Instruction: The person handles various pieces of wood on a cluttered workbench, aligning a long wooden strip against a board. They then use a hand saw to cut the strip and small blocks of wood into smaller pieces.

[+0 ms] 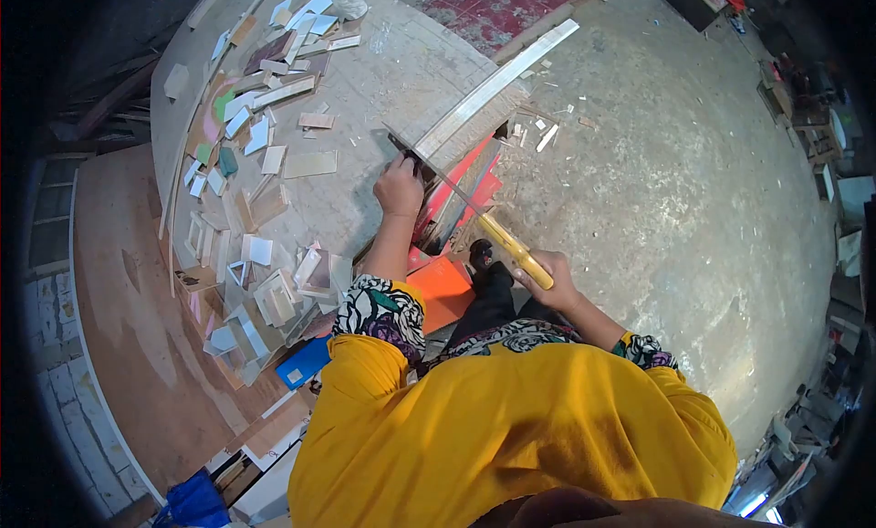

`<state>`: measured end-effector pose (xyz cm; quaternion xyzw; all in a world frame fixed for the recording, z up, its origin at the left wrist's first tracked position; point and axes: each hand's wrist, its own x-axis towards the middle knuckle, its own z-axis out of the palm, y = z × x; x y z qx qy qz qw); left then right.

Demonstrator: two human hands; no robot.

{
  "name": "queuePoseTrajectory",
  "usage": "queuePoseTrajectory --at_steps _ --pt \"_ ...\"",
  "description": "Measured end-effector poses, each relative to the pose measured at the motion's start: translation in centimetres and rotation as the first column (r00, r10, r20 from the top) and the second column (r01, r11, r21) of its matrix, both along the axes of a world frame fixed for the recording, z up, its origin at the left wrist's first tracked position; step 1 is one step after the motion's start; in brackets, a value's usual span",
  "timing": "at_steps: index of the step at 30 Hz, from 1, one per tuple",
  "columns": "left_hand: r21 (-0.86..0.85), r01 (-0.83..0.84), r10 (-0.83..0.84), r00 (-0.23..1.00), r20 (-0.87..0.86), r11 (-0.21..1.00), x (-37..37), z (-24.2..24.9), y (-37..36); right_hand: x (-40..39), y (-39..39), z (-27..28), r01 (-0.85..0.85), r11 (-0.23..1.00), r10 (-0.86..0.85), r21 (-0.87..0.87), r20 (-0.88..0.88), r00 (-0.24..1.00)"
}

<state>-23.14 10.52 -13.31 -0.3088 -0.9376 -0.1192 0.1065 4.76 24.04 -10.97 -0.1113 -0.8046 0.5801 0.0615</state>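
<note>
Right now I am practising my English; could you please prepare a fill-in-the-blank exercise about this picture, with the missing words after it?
1. The right grip holds the saw by its yellow ____.
2. The saw blade lies at the wooden strip's ____ end, not its far one.
3. Most offcuts lie in the picture's ____ half, not its right.
4. The person's top is mostly ____ in colour.

Missing words: handle; near; left; yellow.

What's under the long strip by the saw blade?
The table shows beside the near part of the strip; its far end juts past the table's edge, above the floor. Anything directly beneath is covered, so contact can't be judged.
</note>
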Motion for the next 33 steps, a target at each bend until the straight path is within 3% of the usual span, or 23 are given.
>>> queuePoseTrajectory --at_steps 2,3,9,13,24,27,29,33 --pt "0.006 -0.019 0.019 1.0 0.006 1.0 0.3 -0.1 0.0 0.1 -0.4 0.3 0.148 0.945 -0.165 -0.291 -0.034 0.986" --pt "0.057 -0.013 0.014 1.0 -0.011 0.998 0.3 -0.2 0.0 0.2 -0.3 0.6 0.148 0.945 -0.165 -0.292 -0.033 0.986" --pt "0.099 0.021 -0.016 0.999 -0.047 0.995 0.3 -0.5 0.0 0.2 0.6 1.1 0.151 0.952 -0.155 -0.268 0.008 0.988" --pt "0.076 0.005 0.003 0.996 -0.094 0.997 0.2 -0.9 0.0 -0.1 0.4 0.9 0.129 0.976 -0.141 -0.176 -0.057 0.988" --pt "0.062 -0.009 0.013 0.998 -0.069 0.998 0.3 -1.0 0.1 -0.9 0.4 1.5 0.05 0.994 -0.052 -0.1 -0.021 0.998" --pt "0.048 -0.019 0.022 0.998 -0.054 0.999 0.3 -0.8 0.1 -1.2 0.7 1.3 0.019 0.999 -0.019 -0.046 0.005 1.0" --pt "0.031 -0.028 0.03 0.998 -0.047 0.999 0.3 -0.7 0.1 -1.2 0.8 0.2 -0.033 0.993 0.048 0.115 -0.135 0.99" --pt "0.044 -0.082 0.081 0.996 0.019 0.996 0.3 -0.2 0.5 -0.7 0.5 -0.6 -0.057 0.998 0.057 0.006 -0.076 0.995"
